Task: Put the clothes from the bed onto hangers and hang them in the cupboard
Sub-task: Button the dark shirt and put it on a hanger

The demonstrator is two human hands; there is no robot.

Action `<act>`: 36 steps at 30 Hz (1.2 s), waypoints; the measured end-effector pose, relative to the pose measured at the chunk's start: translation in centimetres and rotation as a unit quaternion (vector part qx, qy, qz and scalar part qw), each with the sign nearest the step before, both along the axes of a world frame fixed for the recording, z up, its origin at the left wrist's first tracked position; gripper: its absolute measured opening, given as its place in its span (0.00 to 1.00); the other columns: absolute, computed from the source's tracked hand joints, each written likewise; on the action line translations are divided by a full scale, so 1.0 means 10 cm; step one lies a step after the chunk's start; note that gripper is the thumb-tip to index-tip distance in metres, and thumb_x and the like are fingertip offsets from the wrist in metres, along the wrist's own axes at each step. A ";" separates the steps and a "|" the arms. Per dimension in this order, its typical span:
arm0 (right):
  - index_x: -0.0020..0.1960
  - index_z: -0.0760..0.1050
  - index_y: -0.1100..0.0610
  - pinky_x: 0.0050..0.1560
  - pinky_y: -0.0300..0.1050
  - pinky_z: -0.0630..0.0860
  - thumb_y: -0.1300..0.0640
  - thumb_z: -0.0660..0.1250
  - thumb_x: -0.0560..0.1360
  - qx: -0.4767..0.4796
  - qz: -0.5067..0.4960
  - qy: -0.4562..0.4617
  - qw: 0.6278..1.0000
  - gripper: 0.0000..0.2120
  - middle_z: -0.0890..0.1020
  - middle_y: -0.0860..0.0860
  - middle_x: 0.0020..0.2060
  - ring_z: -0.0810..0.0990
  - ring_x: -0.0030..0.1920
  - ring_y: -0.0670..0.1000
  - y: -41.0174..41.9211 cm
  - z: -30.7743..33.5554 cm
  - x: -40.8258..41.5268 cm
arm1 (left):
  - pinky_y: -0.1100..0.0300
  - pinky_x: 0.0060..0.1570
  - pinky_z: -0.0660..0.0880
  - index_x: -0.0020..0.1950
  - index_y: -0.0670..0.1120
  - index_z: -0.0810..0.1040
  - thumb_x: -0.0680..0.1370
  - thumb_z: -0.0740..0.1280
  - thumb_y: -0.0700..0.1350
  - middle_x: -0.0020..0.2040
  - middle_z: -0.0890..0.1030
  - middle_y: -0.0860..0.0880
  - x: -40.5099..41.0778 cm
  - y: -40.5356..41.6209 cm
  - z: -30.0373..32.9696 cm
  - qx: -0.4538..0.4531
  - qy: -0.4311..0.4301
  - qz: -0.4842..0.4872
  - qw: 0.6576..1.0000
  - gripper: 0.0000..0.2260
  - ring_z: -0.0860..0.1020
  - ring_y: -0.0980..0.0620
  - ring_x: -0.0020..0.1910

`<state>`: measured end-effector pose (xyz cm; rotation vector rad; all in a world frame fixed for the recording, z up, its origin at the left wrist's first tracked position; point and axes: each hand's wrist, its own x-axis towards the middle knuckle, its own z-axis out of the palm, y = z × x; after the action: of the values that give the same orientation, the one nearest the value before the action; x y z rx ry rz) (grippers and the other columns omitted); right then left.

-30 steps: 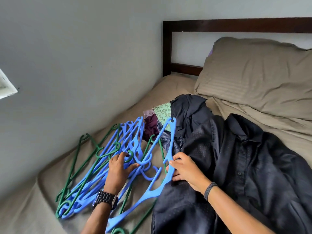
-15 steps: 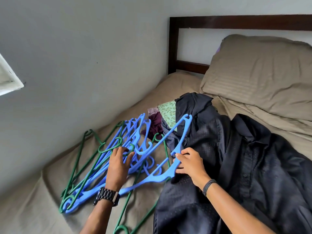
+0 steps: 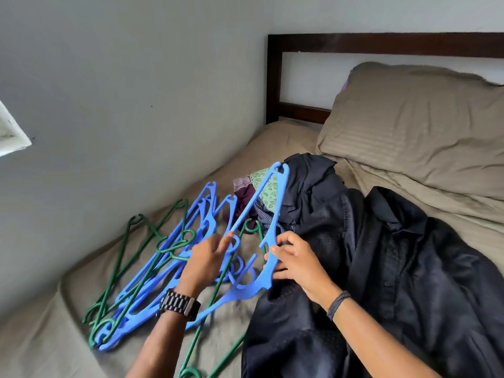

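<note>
A blue hanger [image 3: 275, 214] is lifted off the bed between both hands. My right hand [image 3: 296, 257] grips its shoulder arm near the hook. My left hand [image 3: 208, 256], with a watch on the wrist, pinches its thin lower bar. A heap of several blue and green hangers [image 3: 152, 257] lies on the sheet to the left. A large black shirt [image 3: 395, 268] spreads over the bed at the right, under my right wrist. Beyond the hanger sit a green patterned garment [image 3: 268, 188], a maroon one [image 3: 244, 199] and a striped one [image 3: 266, 218].
The bed [image 3: 278, 137] has a tan sheet and runs along a grey wall on the left. A tan pillow [image 3: 420, 118] lies at the head, against a dark wooden headboard [image 3: 381, 43]. A white object [image 3: 12, 132] juts in at the left edge.
The blue hanger has risen from the pile and tilted more upright. My left hand left the heap of hangers and took hold of its lower bar. My right hand kept its grip.
</note>
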<state>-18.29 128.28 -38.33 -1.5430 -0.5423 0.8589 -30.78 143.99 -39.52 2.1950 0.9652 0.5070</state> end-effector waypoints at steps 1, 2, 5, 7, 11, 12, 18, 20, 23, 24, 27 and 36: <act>0.49 0.69 0.60 0.44 0.55 0.81 0.63 0.61 0.80 0.004 -0.002 -0.002 1.000 0.01 0.82 0.57 0.40 0.81 0.36 0.51 0.01 0.00 0.00 | 0.57 0.31 0.66 0.41 0.41 0.73 0.80 0.61 0.55 0.30 0.73 0.47 0.01 0.01 0.01 -0.059 0.004 -0.018 0.998 0.18 0.71 0.48 0.30; 0.50 0.69 0.59 0.46 0.56 0.80 0.63 0.60 0.80 0.009 0.004 0.005 1.000 0.01 0.82 0.57 0.41 0.81 0.36 0.51 0.02 0.00 -0.01 | 0.60 0.29 0.67 0.42 0.41 0.74 0.80 0.62 0.53 0.29 0.73 0.49 0.00 0.02 0.03 -0.076 0.000 -0.016 0.997 0.16 0.71 0.51 0.28; 0.56 0.67 0.56 0.44 0.44 0.80 0.58 0.62 0.80 -0.030 0.071 -0.003 0.997 0.07 0.80 0.56 0.45 0.81 0.40 0.48 -0.02 -0.10 -0.02 | 0.67 0.24 0.62 0.39 0.42 0.74 0.80 0.64 0.46 0.25 0.68 0.53 -0.04 0.02 0.09 -0.022 -0.056 0.046 0.997 0.11 0.67 0.58 0.23; 0.58 0.66 0.52 0.41 0.39 0.77 0.55 0.66 0.78 -0.114 0.130 -0.075 0.982 0.12 0.80 0.54 0.44 0.81 0.41 0.47 -0.07 -0.24 -0.02 | 0.63 0.26 0.62 0.37 0.44 0.72 0.80 0.63 0.46 0.27 0.69 0.50 -0.07 0.02 0.14 0.016 -0.089 0.105 0.990 0.12 0.67 0.54 0.25; 0.62 0.68 0.52 0.42 0.40 0.73 0.53 0.66 0.76 -0.261 0.265 -0.273 0.887 0.16 0.80 0.51 0.39 0.78 0.36 0.45 -0.22 -0.49 -0.05 | 0.54 0.33 0.63 0.42 0.43 0.70 0.80 0.61 0.47 0.31 0.71 0.45 -0.13 0.05 0.27 0.070 -0.158 0.202 0.964 0.11 0.67 0.43 0.32; 0.64 0.68 0.52 0.44 0.39 0.71 0.53 0.66 0.76 -0.289 0.283 -0.294 0.866 0.18 0.80 0.53 0.43 0.78 0.39 0.46 -0.25 -0.54 -0.06 | 0.55 0.34 0.63 0.42 0.44 0.70 0.81 0.61 0.48 0.32 0.71 0.46 -0.14 0.07 0.32 0.082 -0.163 0.215 0.959 0.10 0.67 0.43 0.33; 0.60 0.72 0.50 0.48 0.41 0.74 0.48 0.63 0.77 -0.259 0.187 -0.330 0.889 0.13 0.79 0.54 0.45 0.79 0.44 0.52 -0.22 -0.49 -0.05 | 0.61 0.28 0.62 0.41 0.43 0.68 0.82 0.59 0.44 0.27 0.65 0.49 -0.13 -0.07 0.48 0.114 -0.269 0.213 0.932 0.10 0.63 0.52 0.27; 0.54 0.74 0.51 0.46 0.43 0.76 0.47 0.65 0.76 -0.189 0.128 -0.292 0.929 0.10 0.78 0.47 0.36 0.79 0.41 0.50 -0.17 -0.33 -0.05 | 0.63 0.30 0.62 0.41 0.42 0.68 0.82 0.58 0.43 0.28 0.65 0.49 -0.07 -0.09 0.47 0.071 -0.322 0.219 0.918 0.11 0.63 0.54 0.27; 0.56 0.72 0.46 0.52 0.50 0.78 0.45 0.67 0.75 -0.086 0.103 -0.184 0.974 0.12 0.79 0.46 0.42 0.80 0.46 0.49 -0.15 -0.04 -0.05 | 0.56 0.28 0.62 0.40 0.46 0.68 0.83 0.56 0.48 0.30 0.64 0.49 0.13 -0.14 0.42 -0.080 -0.391 0.194 0.896 0.12 0.62 0.50 0.28; 0.58 0.71 0.46 0.53 0.48 0.78 0.46 0.66 0.76 -0.059 0.107 -0.148 0.981 0.12 0.79 0.46 0.45 0.80 0.48 0.49 -0.17 0.06 -0.04 | 0.60 0.24 0.61 0.40 0.47 0.67 0.83 0.54 0.48 0.31 0.62 0.49 0.22 -0.22 0.41 -0.150 -0.408 0.178 0.883 0.13 0.61 0.52 0.26; 0.60 0.70 0.52 0.53 0.46 0.78 0.55 0.65 0.78 0.006 0.069 -0.092 0.993 0.12 0.79 0.48 0.48 0.79 0.48 0.45 -0.24 0.32 0.01 | 0.67 0.19 0.56 0.40 0.47 0.64 0.84 0.51 0.45 0.30 0.58 0.50 0.49 -0.55 0.39 -0.284 -0.423 0.123 0.852 0.13 0.58 0.60 0.21; 0.53 0.73 0.53 0.31 0.40 0.73 0.53 0.62 0.79 -0.013 -0.222 -0.092 0.971 0.05 0.78 0.50 0.44 0.78 0.37 0.49 -0.91 0.64 0.78 | 0.59 0.32 0.74 0.42 0.42 0.68 0.83 0.56 0.44 0.34 0.76 0.43 1.33 -1.44 0.17 -0.381 -0.275 -0.035 0.882 0.11 0.76 0.46 0.34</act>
<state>-10.46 119.21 -31.90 -1.6914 -0.2980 0.3831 -17.49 129.54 -37.86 1.2638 0.6140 0.5513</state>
